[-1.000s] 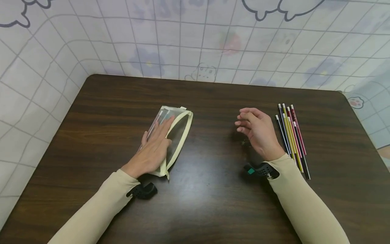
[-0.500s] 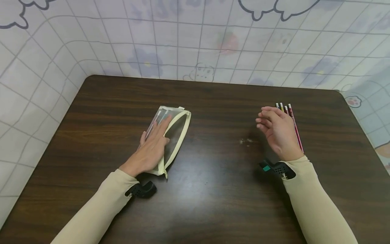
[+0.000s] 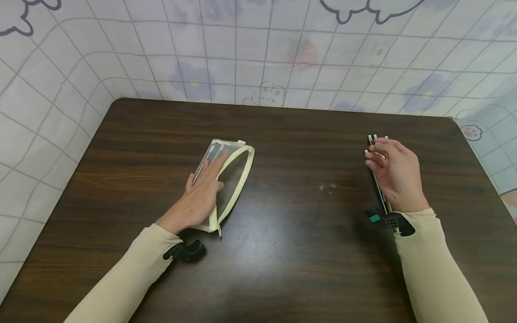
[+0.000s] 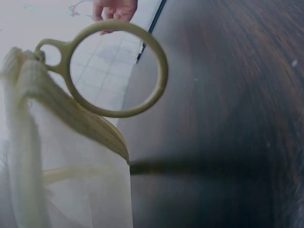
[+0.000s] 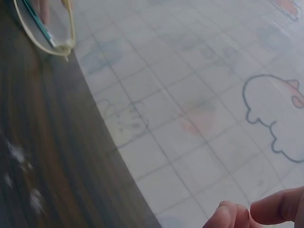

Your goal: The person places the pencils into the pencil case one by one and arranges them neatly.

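Observation:
My left hand (image 3: 195,197) lies with extended fingers across a clear pencil case (image 3: 234,181) with pale yellow zip edging. The case's mouth gapes on its right side, and slim sticks (image 3: 217,151) show through the plastic. In the left wrist view a ring-shaped zip pull (image 4: 163,71) stands up large beside the case. At the right, several pencils (image 3: 378,193) lie side by side, mostly covered by my right hand (image 3: 397,175). That hand hovers over them, thumb and fingertips loosely bent. Nothing shows between the fingers (image 5: 275,209) in the right wrist view.
Both things lie on a dark wood-grain table (image 3: 282,260). A pale grid-patterned sheet (image 3: 266,58) rises behind it and along the sides. Small white specks (image 3: 327,186) mark the tabletop between the hands.
My right hand has moved rightward, from left of the pencils to over them, covering most of them. The left hand stays on the pencil case.

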Motion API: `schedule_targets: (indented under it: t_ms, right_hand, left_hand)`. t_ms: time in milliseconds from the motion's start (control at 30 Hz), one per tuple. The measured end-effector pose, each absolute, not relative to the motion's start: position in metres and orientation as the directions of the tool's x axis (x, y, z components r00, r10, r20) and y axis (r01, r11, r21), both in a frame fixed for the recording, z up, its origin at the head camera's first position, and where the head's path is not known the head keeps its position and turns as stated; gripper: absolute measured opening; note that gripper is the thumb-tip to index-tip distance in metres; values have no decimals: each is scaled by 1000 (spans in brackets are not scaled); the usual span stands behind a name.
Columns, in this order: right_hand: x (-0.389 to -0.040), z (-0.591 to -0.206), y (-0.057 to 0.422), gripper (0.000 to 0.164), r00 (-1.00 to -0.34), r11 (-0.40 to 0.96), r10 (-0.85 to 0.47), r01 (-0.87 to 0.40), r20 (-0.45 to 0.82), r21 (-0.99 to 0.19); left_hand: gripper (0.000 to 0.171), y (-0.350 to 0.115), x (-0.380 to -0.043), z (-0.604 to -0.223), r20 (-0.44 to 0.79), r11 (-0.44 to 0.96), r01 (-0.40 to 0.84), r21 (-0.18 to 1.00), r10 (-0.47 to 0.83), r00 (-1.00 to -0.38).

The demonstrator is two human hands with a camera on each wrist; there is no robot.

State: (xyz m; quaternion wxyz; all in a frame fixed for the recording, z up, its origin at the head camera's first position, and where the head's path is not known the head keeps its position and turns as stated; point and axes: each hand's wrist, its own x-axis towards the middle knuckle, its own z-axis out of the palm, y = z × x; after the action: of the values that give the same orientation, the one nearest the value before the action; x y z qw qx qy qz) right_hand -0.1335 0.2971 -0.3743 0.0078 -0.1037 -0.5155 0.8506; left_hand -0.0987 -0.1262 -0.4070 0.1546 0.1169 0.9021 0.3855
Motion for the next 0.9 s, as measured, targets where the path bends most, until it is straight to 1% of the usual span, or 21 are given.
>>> schedule_targets:
  t_ms: [133, 333, 500, 733, 900]
  right_hand:
    - [-133, -371, 313, 14, -977, -459, 131, 93, -171, -883]
    - [-134, -372, 339, 22, -972, -355, 130, 137, -193, -925]
    - [-134, -378, 359, 23, -967, -294, 128, 174, -219, -940]
    - [-135, -387, 377, 24, -959, -243, 135, 213, -251, -946]
    - [-136, -392, 385, 26, -949, -151, 163, 246, -269, -958]
  left_hand:
    - [70, -127, -100, -405, -184, 670, 93, 737, 331, -925]
    - [70, -128, -101, -404, -195, 669, 85, 739, 333, -922]
    - [71, -128, -102, -405, -196, 667, 86, 740, 336, -921]
    - [71, -129, -101, -406, -196, 670, 85, 738, 333, -922]
    - [70, -130, -101, -407, -188, 668, 94, 738, 338, -922]
